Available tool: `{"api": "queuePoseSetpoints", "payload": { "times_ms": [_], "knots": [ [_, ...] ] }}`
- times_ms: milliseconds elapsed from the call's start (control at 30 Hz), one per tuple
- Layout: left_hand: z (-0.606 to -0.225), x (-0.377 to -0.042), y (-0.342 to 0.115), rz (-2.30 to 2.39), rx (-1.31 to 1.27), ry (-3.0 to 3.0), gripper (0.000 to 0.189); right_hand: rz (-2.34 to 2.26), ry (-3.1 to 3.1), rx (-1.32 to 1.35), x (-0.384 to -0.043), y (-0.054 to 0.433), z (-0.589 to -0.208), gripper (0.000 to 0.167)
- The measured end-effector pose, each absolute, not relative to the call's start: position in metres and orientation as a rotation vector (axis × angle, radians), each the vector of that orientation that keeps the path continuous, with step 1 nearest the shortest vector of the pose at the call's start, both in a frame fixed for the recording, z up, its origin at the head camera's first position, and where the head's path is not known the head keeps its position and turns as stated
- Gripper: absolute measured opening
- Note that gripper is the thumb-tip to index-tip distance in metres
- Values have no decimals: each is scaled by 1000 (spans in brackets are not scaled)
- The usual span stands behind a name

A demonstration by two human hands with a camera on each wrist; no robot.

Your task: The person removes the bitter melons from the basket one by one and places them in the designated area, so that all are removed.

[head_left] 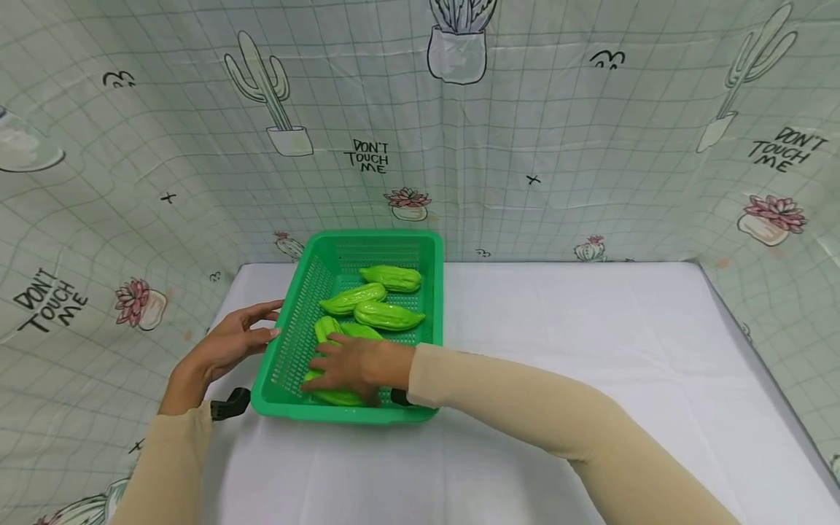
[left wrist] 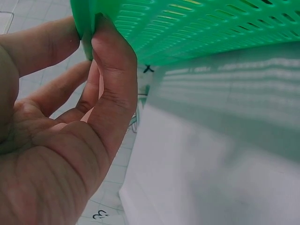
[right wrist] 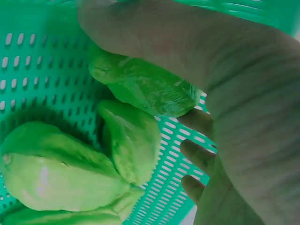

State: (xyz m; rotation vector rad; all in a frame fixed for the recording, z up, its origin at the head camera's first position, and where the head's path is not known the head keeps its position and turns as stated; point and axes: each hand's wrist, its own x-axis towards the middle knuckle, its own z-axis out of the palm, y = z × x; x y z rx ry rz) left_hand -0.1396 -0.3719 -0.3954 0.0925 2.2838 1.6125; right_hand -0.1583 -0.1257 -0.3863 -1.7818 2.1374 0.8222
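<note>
A green plastic basket (head_left: 341, 414) with slotted sides holds several light green, ridged bitter melons (head_left: 389, 316). On its left side, my left hand (head_left: 230, 341) pinches the rim (left wrist: 83, 23) between thumb and fingers. My right hand (head_left: 354, 363) is inside the basket, palm down, fingers spread over the nearest bitter melon (head_left: 337, 397). In the right wrist view, a bitter melon (right wrist: 145, 86) lies beneath the thumb, and three fingertips (right wrist: 197, 157) show apart below it. More bitter melons (right wrist: 61, 168) lie beside it on the basket floor.
The basket stands on a white-covered table (head_left: 558, 328), left of the middle. A gridded cloth (head_left: 459, 160) printed with cacti hangs behind and at both sides. A black strap piece (head_left: 231, 403) sits at the left wrist, close to the basket's front left corner.
</note>
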Motion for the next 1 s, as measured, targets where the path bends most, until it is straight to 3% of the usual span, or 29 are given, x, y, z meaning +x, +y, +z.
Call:
{"api": "queuePoseSetpoints", "payload": {
  "times_ms": [500,1000],
  "knots": [
    [-397,-139,-371,1581,85,2306,70,638,2243,-1857,-158,-95,-351,110],
    [-395,-138,-369,1602,74,2307,71,263,2388,-1811,-163,-34,-326,114]
  ]
}}
